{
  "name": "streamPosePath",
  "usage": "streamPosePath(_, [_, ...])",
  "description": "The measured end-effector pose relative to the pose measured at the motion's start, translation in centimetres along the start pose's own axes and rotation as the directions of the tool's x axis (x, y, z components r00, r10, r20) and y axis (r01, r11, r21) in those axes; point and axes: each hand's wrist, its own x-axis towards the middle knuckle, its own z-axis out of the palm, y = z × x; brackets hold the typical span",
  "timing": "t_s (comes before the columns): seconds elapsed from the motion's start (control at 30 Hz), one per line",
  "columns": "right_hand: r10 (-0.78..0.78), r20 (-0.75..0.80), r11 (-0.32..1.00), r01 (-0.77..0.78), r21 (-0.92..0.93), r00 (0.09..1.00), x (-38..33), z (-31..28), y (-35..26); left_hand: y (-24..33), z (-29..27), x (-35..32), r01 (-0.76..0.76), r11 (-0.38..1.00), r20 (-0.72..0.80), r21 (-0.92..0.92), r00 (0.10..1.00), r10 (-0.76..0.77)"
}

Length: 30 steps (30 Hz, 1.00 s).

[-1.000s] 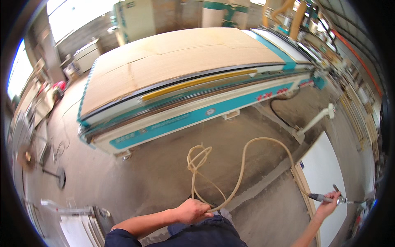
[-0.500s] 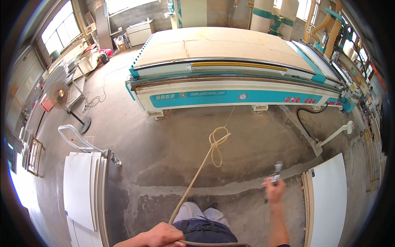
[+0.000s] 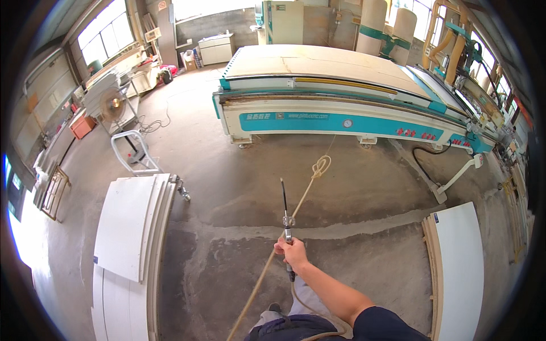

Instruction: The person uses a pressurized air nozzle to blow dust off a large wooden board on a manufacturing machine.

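My right hand (image 3: 292, 254) is closed around an air blow gun (image 3: 288, 232) with a silver body and a long thin black nozzle. The nozzle points away from me, over the floor ahead. A beige air hose (image 3: 260, 280) passes close behind the gun and leads forward to a loose knot of loops in front of the big machine. Another stretch of hose runs from the gun's lower end toward my waist. My left hand is out of view.
A CNC router (image 3: 341, 124) with a large wooden bed spans the far side. White panels (image 3: 126, 219) are stacked on a trolley at left, more panels (image 3: 458, 267) at right. A standing fan (image 3: 115, 105) and a white pedestal (image 3: 458, 177) also stand on the floor.
My right hand has swung leftward to the middle with the blow gun. My left hand, which held the hose, has left the picture. The whole view has shifted.
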Motion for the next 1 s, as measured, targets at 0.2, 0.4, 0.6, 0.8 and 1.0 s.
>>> streamPosePath(0.2, [-0.153,-0.081,0.867,0.095,-0.489,0.985,-3.7,5.0,7.5,7.0,2.7,-18.2,0.096,0.98,-0.402,-0.172,0.902,-0.159])
streamPosePath(0.4, [-0.07,0.262,0.914,0.167,-0.369,0.963,-13.8,5.3,13.8,7.0,6.6,-26.8,0.327,0.945,-0.415,0.002,0.86,-0.297])
streamPosePath(0.6, [-0.177,0.099,0.754,0.2,-0.626,0.979,-24.0,-7.2,22.7,4.7,9.3,-27.0,0.546,0.834,-0.084,0.081,0.837,-0.541])
streamPosePath(0.8, [-0.184,-0.389,0.749,-0.127,-0.65,0.903,-36.4,-20.9,35.4,3.7,10.7,-26.1,0.494,0.849,0.099,0.188,0.85,-0.517])
streamPosePath(1.0, [-0.079,-0.571,0.832,-0.262,-0.49,0.817,-44.5,-23.1,33.5,2.5,13.7,-21.3,0.274,0.944,0.471,0.184,0.819,-0.329])
